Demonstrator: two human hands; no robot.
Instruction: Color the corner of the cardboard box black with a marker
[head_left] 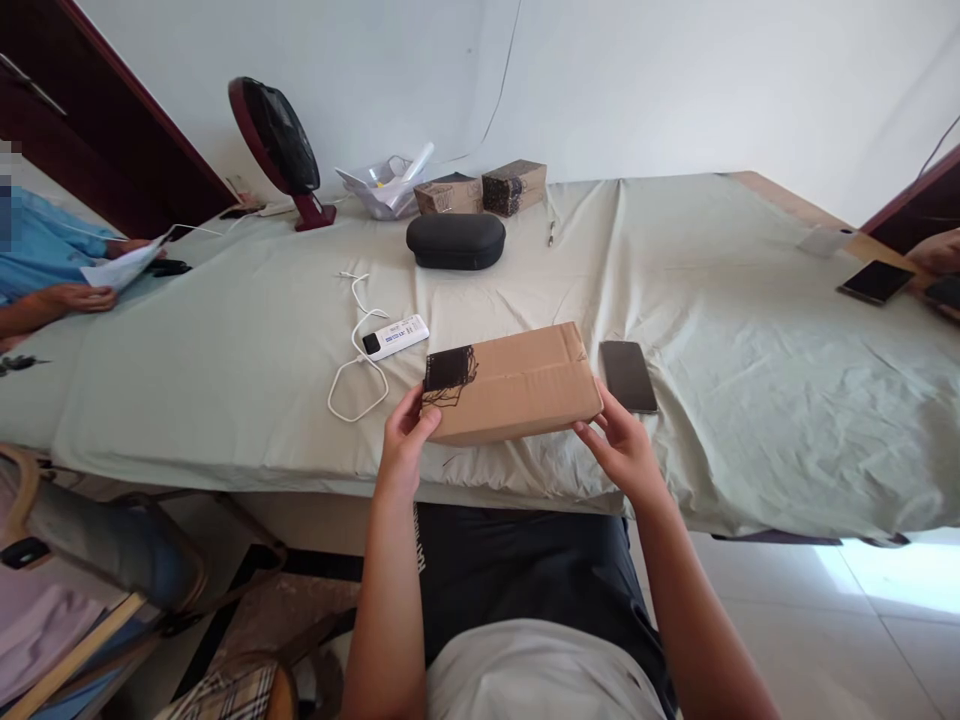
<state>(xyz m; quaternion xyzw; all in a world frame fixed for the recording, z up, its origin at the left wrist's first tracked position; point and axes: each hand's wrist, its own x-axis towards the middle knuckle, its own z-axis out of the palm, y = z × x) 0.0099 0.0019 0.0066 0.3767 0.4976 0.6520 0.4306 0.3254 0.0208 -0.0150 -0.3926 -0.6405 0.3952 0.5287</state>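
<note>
Two hands [403,447] [626,452], fingers [613,408] parted, hold a box [517,385] at both ends (apparently raised) between tablecloth edge [300,474] and case [455,242].

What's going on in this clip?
A person holds a closed-looking cardboard box at its two ends, left hand at the black-scribbled end, right hand at the other, over a cloth-covered table. A dark phone lies just right of the box, and a white device with a cable lies to its left. A black case sits farther back. At the far left, another person holds a paper.
</note>
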